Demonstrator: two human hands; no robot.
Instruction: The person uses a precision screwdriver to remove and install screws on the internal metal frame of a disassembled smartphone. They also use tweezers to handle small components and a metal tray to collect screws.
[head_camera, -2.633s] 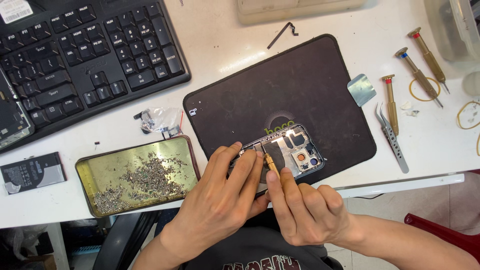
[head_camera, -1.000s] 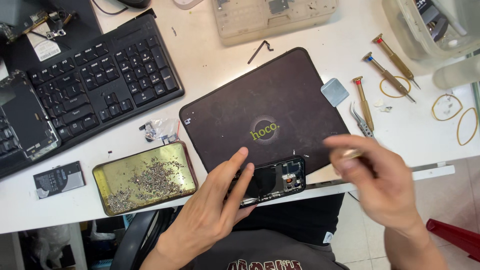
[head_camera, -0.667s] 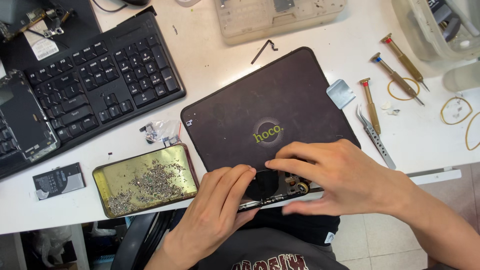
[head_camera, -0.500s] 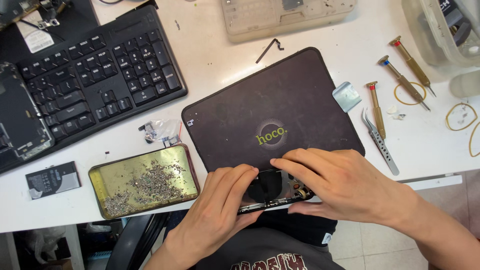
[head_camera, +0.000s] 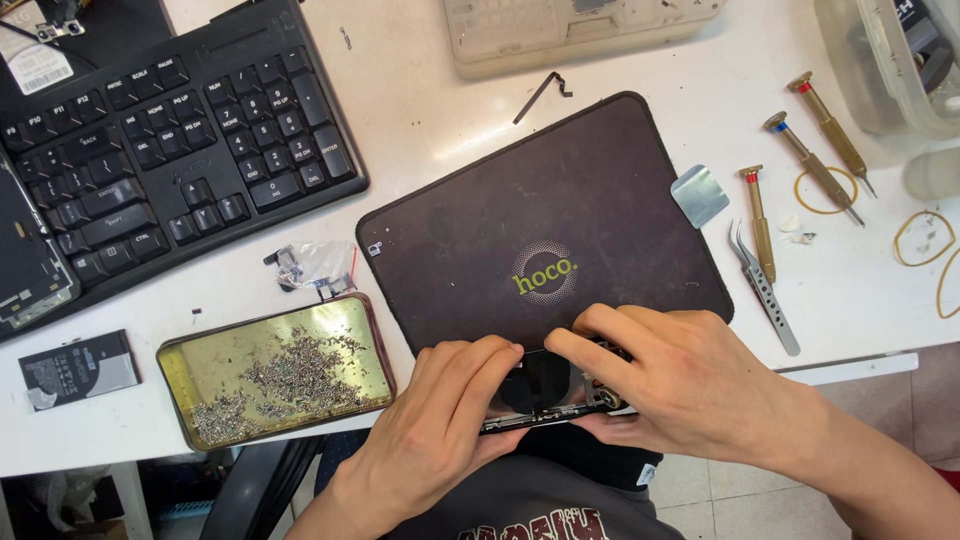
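Left hand (head_camera: 435, 425) wrapped around the left end of an opened phone (head_camera: 545, 390), fingers curled over its far edge, thumb tucked under the near side. Right hand (head_camera: 690, 385) clasping the phone's right end, index finger stretched leftward across the dark back, fingertips pressing down on it. Phone lying flat at the near edge of the dark work mat (head_camera: 520, 210), mostly hidden under both hands, with only the dark middle and a strip of metal frame showing.

Just left of the left hand: a shallow yellowish tray (head_camera: 200, 360) holding a scatter of tiny screws (head_camera: 290, 375). Far of the tray, a small clear plastic bag (head_camera: 315, 265) with dark parts. Farther left, a flat black battery (head_camera: 80, 368) near the table edge and a black keyboard (head_camera: 170, 150) beyond it.

Right of the mat: metal tweezers (head_camera: 765, 290), three small screwdrivers (head_camera: 800, 160) with brass handles, a small grey metal plate (head_camera: 700, 195), yellow rubber bands (head_camera: 925, 240).
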